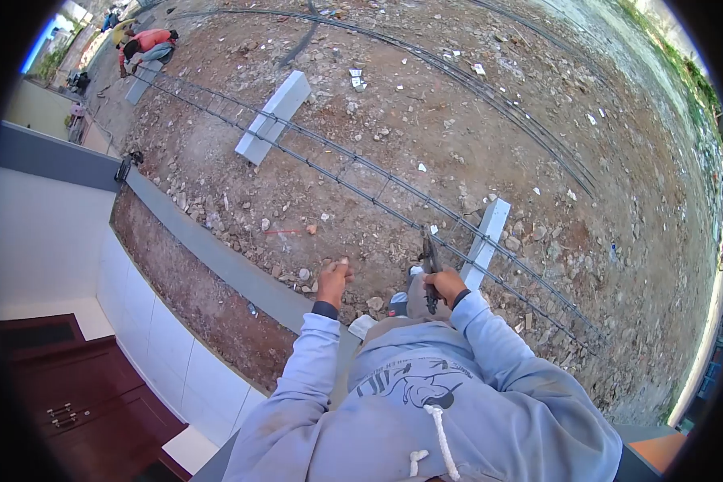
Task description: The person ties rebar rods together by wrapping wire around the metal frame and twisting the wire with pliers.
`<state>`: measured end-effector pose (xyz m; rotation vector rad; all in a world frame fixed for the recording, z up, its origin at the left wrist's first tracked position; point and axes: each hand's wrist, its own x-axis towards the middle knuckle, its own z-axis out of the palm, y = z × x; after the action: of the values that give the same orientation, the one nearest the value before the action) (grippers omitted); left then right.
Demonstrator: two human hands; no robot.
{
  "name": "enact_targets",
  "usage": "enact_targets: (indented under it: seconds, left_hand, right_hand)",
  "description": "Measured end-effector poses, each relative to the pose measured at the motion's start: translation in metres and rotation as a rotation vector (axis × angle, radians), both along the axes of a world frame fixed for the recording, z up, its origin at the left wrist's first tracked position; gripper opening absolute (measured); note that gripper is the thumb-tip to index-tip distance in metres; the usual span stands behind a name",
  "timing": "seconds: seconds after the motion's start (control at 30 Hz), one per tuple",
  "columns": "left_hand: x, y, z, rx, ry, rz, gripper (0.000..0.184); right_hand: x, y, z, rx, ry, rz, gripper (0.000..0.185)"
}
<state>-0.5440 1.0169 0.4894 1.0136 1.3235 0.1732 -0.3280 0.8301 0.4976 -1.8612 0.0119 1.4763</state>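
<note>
My left hand (333,281) is raised over the dirt with its fingers curled together; whatever it may hold is too small to make out. In my right hand (446,285) is a dark tool (431,269), possibly pliers or bundled ties, pointing away from me. Just beyond it runs a long rebar cage (381,189) of thin bars joined by cross ties. The cage rests on pale blocks, one (486,241) near my right hand and another (273,118) farther left. Neither hand touches the cage.
Two people (149,46) crouch at the far upper left by another block (143,83). Loose bars (490,88) lie on the rubble-strewn ground (377,112). A concrete curb (209,249) and a white wall (48,233) with a dark red door (96,410) stand at left.
</note>
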Motion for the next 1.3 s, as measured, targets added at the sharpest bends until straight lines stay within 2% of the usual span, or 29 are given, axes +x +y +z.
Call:
enact_targets:
  seconds: [0.03, 0.07, 0.17, 0.27, 0.4, 0.5, 0.57, 0.63, 0.67, 0.7, 0.8, 0.87, 0.97, 1.07, 1.1, 1.13, 1.23, 1.27, 1.3]
  left_hand:
    - [0.001, -0.010, -0.007, -0.001, 0.012, -0.053, 0.031]
    - [0.005, -0.018, 0.005, -0.005, 0.016, -0.145, 0.032]
    - [0.013, -0.021, 0.021, 0.073, 0.012, -0.301, 0.035]
    - [0.005, 0.012, -0.019, 0.113, 0.060, -0.258, 0.034]
    - [0.030, 0.074, 0.028, 0.273, 0.168, -0.130, 0.036]
    - [0.044, 0.115, 0.024, 0.363, 0.082, -0.054, 0.033]
    - [0.056, 0.130, 0.022, 0.332, 0.030, -0.061, 0.034]
    - [0.072, 0.134, 0.035, 0.339, 0.043, -0.051, 0.035]
    - [0.070, 0.140, 0.027, 0.314, 0.024, -0.091, 0.035]
    - [0.070, 0.145, 0.013, 0.279, 0.002, -0.133, 0.035]
    - [0.069, 0.168, -0.012, 0.121, -0.021, -0.196, 0.035]
    - [0.066, 0.205, -0.027, 0.051, 0.009, -0.260, 0.034]
    - [0.070, 0.287, -0.040, -0.015, -0.066, -0.219, 0.037]
    - [0.061, 0.375, -0.030, -0.001, -0.095, -0.242, 0.040]
    - [0.060, 0.410, -0.014, 0.013, -0.137, -0.235, 0.040]
    - [0.060, 0.443, 0.002, 0.027, -0.178, -0.232, 0.041]
    - [0.049, 0.528, 0.038, -0.101, -0.090, -0.359, 0.055]
    - [0.048, 0.541, 0.050, -0.096, -0.108, -0.329, 0.052]
    - [0.049, 0.551, 0.062, -0.083, -0.127, -0.288, 0.050]
  right_hand:
    - [0.008, 0.005, -0.006, -0.012, -0.003, -0.032, 0.013]
    - [0.018, 0.013, 0.011, 0.089, 0.060, -0.121, 0.013]
    - [0.047, 0.030, 0.011, 0.020, 0.153, -0.176, 0.013]
    - [0.081, 0.061, -0.003, 0.018, 0.168, -0.173, 0.012]
    - [0.112, 0.105, 0.000, 0.007, 0.213, -0.178, 0.015]
    - [0.123, 0.139, 0.000, 0.015, 0.207, -0.112, 0.016]
    - [0.127, 0.169, 0.011, 0.034, 0.222, -0.122, 0.014]
    - [0.131, 0.196, 0.014, 0.045, 0.196, -0.008, 0.014]
    - [0.129, 0.204, 0.013, 0.038, 0.187, 0.039, 0.014]
    - [0.122, 0.218, 0.027, 0.008, 0.143, -0.056, 0.013]
    - [0.118, 0.248, -0.001, -0.004, 0.170, -0.080, 0.013]
    - [0.115, 0.275, 0.000, -0.042, 0.177, -0.133, 0.013]
    - [0.106, 0.319, -0.018, -0.125, 0.119, -0.196, 0.014]
    - [0.087, 0.389, -0.003, -0.263, -0.111, -0.042, 0.013]
    - [0.074, 0.422, 0.022, -0.258, -0.208, -0.008, 0.018]
    - [0.067, 0.456, 0.028, -0.224, -0.283, 0.139, 0.020]
    - [0.037, 0.528, 0.045, -0.080, -0.536, 0.514, 0.032]
    - [0.025, 0.553, 0.052, 0.013, -0.665, 0.614, 0.040]
    - [0.014, 0.577, 0.053, 0.055, -0.653, 0.694, 0.045]
